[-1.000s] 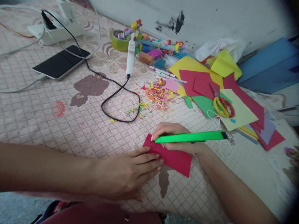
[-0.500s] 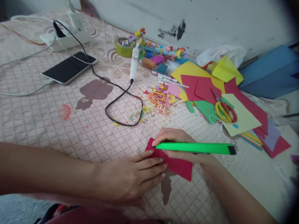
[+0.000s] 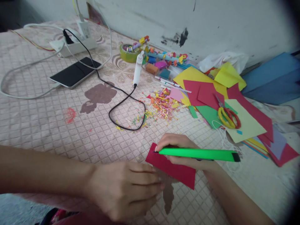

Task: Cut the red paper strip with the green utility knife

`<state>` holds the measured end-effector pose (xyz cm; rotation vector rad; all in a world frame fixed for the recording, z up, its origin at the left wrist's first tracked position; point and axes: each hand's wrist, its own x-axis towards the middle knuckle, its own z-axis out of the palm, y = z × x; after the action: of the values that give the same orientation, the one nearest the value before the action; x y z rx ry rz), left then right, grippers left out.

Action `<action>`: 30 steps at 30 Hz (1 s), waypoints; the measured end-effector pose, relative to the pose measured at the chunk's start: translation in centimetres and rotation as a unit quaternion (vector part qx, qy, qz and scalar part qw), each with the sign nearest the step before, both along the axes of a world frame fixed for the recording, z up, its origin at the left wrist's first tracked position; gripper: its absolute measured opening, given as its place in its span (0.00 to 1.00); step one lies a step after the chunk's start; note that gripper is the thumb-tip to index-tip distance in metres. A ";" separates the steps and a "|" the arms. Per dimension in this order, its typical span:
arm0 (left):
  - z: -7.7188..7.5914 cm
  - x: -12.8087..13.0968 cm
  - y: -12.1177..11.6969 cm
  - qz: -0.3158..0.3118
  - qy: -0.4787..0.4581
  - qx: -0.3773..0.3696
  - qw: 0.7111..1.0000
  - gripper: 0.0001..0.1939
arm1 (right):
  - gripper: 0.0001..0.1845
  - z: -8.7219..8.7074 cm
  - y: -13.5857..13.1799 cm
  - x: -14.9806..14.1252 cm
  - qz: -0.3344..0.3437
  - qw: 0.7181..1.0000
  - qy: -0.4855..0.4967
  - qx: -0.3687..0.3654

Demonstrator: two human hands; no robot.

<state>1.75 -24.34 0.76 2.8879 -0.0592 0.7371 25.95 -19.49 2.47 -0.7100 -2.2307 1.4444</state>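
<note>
Right hand [image 3: 181, 150] grips green cutter [image 3: 199, 154], fingers closed round it, tip on red paper [image 3: 172, 167]. Paper flat on quilted cloth [image 3: 70, 134], near edge. Left hand [image 3: 124, 189] empty, fingers loosely extended, fingertips at paper's left edge. Scissors [image 3: 228, 117] well apart on paper pile.

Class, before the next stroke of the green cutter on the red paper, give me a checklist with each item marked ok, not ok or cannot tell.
1. Right hand grips the green cutter: ok.
2. Cutter tip rests on the red paper: ok.
3. Left hand pins the paper flat: not ok, fingertips only at its near edge.
4. Left fingers out of the blade's path: cannot tell.
5. Cutting mat under the paper: not ok, it lies on the quilted cloth.
6. Black cable away from the paper: ok.
</note>
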 end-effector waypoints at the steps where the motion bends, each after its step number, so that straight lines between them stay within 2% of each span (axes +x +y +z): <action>1: 0.2 -0.5 0.1 0.012 -0.021 -0.016 1.000 0.13 | 0.17 0.0 0.0 0.0 0.000 1.000 0.000 0.000; 2: 0.5 -1.1 0.3 0.038 -0.030 -0.041 0.998 0.13 | 0.17 0.1 0.1 0.0 0.001 1.000 -0.002 0.000; 4: 0.9 -2.1 0.8 0.103 0.018 -0.128 0.986 0.12 | 0.18 0.1 0.2 0.0 0.001 1.000 -0.006 -0.002; 6: 1.1 -2.6 1.4 0.195 0.049 -0.205 0.958 0.09 | 0.17 0.1 0.2 0.0 0.001 1.000 -0.008 -0.004; 8: 1.0 -2.6 2.0 0.241 0.068 -0.235 0.939 0.09 | 0.15 0.1 0.1 0.1 0.000 1.000 -0.007 -0.009; 14: 0.7 -1.3 3.3 0.197 0.104 -0.253 0.942 0.07 | 0.14 0.0 0.0 0.1 -0.007 1.000 -0.006 -0.016; 16: 0.6 -1.0 3.4 0.192 0.100 -0.227 0.950 0.09 | 0.15 0.0 0.0 0.0 -0.007 1.000 -0.005 -0.017; 21: 0.1 -0.9 3.1 0.167 0.094 -0.070 0.979 0.18 | 0.16 0.0 0.0 0.0 -0.008 1.000 0.004 -0.019; 24: 0.5 -1.0 3.5 0.168 0.089 -0.038 0.981 0.21 | 0.16 -0.1 0.1 0.0 -0.007 1.000 0.005 -0.022; 27: 1.7 -0.8 5.8 0.175 0.061 -0.025 0.982 0.21 | 0.17 -0.2 0.1 0.1 -0.008 1.000 0.004 -0.024; 30: 2.7 0.0 9.6 0.228 0.023 0.013 0.973 0.15 | 0.19 -0.2 0.1 0.1 -0.010 1.000 0.012 -0.022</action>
<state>1.73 -14.69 3.50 2.9689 0.6232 0.7345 26.04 -19.43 2.22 -0.7241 -2.1732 1.4884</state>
